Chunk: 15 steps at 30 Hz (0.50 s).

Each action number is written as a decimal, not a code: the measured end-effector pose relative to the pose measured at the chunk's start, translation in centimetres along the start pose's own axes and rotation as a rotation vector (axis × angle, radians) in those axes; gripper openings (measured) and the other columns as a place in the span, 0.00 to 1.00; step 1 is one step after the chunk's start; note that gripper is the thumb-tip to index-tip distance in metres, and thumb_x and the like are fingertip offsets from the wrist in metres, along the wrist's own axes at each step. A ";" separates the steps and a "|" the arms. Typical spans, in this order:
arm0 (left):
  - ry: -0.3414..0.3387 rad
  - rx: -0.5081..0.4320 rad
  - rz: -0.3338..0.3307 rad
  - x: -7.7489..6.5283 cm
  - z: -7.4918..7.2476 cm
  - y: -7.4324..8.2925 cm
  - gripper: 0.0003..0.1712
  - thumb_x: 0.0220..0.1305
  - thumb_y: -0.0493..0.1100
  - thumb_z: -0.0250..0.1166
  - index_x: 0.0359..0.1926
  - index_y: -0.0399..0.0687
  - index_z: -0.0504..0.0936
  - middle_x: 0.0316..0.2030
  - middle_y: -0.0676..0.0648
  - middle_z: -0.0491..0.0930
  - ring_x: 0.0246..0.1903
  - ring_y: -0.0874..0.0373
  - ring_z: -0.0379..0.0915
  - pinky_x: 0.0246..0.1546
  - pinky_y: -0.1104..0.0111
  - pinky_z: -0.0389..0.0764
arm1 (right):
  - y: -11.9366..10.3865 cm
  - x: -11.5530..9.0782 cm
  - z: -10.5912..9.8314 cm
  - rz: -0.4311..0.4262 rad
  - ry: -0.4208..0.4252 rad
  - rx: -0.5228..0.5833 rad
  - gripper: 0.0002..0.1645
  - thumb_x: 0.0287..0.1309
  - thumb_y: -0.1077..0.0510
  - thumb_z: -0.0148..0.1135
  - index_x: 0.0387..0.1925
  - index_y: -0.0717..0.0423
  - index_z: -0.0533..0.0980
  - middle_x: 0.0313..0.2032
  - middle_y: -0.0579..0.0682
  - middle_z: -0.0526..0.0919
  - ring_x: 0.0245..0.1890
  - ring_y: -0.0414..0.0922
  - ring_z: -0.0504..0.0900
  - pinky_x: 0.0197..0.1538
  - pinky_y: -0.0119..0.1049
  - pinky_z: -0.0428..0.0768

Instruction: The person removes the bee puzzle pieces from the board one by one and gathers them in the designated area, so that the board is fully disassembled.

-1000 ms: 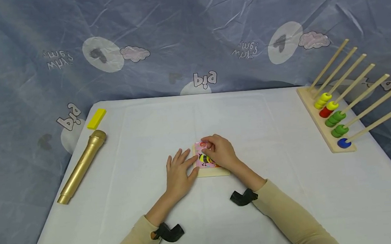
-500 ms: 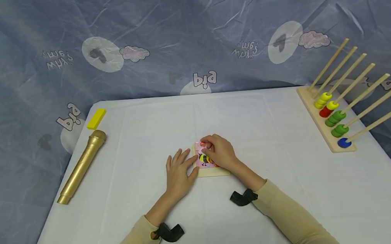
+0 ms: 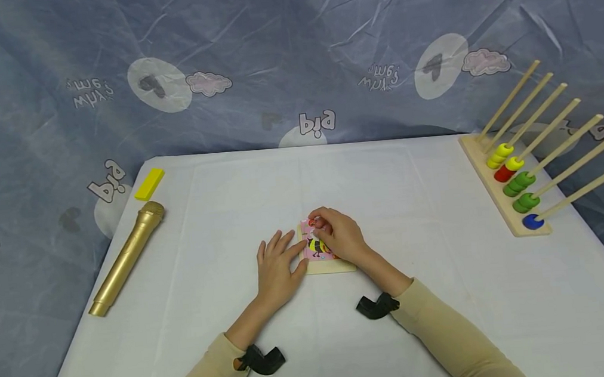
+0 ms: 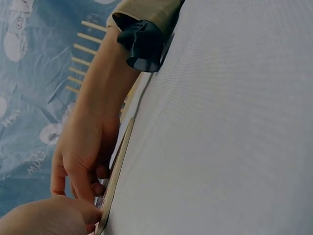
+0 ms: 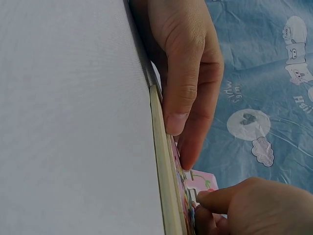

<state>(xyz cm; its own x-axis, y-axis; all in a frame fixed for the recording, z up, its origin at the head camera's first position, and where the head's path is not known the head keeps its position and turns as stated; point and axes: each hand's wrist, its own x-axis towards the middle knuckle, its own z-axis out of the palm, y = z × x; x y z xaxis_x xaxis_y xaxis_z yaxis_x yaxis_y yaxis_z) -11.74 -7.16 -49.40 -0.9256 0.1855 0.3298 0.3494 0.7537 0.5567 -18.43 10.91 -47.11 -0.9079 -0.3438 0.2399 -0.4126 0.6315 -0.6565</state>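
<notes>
A small wooden jigsaw board (image 3: 330,266) lies mid-table, bearing a pink picture with a yellow and black bee (image 3: 316,246). My left hand (image 3: 279,272) rests at its left side, fingers spread, with thumb and index fingertips on the edge. From the right, my right hand (image 3: 341,235) reaches over the picture, thumb and fingers curled together. In the right wrist view, those fingers pinch a pink jigsaw piece (image 5: 204,180) that stands tilted up from the board. Much of the picture's right side is hidden under the right hand.
A gold microphone (image 3: 127,257) lies at the left, with a yellow block (image 3: 149,184) beyond its head. At the right edge stands a wooden bead rack (image 3: 502,195) with tall pegs and coloured beads. Patterned grey-blue cloth (image 3: 247,49) hangs behind the white table (image 3: 216,190).
The right hand's thumb and fingertips have shifted very slightly at the top of the picture. The left hand and the board have stayed in place.
</notes>
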 end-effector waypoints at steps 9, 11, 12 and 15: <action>-0.004 0.020 0.002 0.0 0.1 -0.2 0.21 0.60 0.47 0.67 0.55 0.52 0.84 0.64 0.42 0.74 0.69 0.40 0.60 0.67 0.37 0.51 | -0.1 0.0 0.0 -0.030 0.015 0.017 0.13 0.60 0.64 0.64 0.46 0.52 0.77 0.29 0.47 0.81 0.24 0.37 0.72 0.28 0.30 0.70; -0.004 0.027 0.000 0.0 0.1 -0.2 0.21 0.60 0.47 0.67 0.55 0.52 0.84 0.64 0.42 0.74 0.69 0.41 0.60 0.67 0.38 0.51 | -0.1 0.0 0.0 -0.031 0.023 0.045 0.13 0.60 0.64 0.64 0.46 0.52 0.76 0.29 0.48 0.81 0.23 0.38 0.73 0.27 0.30 0.70; -0.004 0.029 -0.001 0.1 0.2 -0.2 0.20 0.60 0.48 0.67 0.55 0.52 0.84 0.64 0.42 0.74 0.69 0.41 0.60 0.67 0.38 0.51 | -0.1 0.0 0.0 -0.028 0.027 0.063 0.13 0.60 0.64 0.64 0.46 0.52 0.76 0.29 0.48 0.81 0.23 0.38 0.73 0.27 0.29 0.70; -0.003 0.028 -0.005 0.1 0.2 -0.1 0.20 0.60 0.48 0.68 0.54 0.53 0.84 0.64 0.42 0.74 0.69 0.41 0.60 0.67 0.38 0.51 | -0.2 0.0 -0.1 -0.019 0.049 0.129 0.13 0.60 0.65 0.64 0.47 0.53 0.77 0.29 0.49 0.82 0.25 0.39 0.74 0.29 0.29 0.72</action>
<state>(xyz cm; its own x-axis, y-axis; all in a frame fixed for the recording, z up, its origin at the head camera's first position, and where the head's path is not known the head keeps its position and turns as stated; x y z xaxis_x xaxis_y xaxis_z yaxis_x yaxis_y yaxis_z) -11.89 -7.14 -49.58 -0.9279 0.1832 0.3246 0.3403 0.7718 0.5372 -18.32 10.89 -46.90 -0.9039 -0.3186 0.2853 -0.4194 0.5299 -0.7371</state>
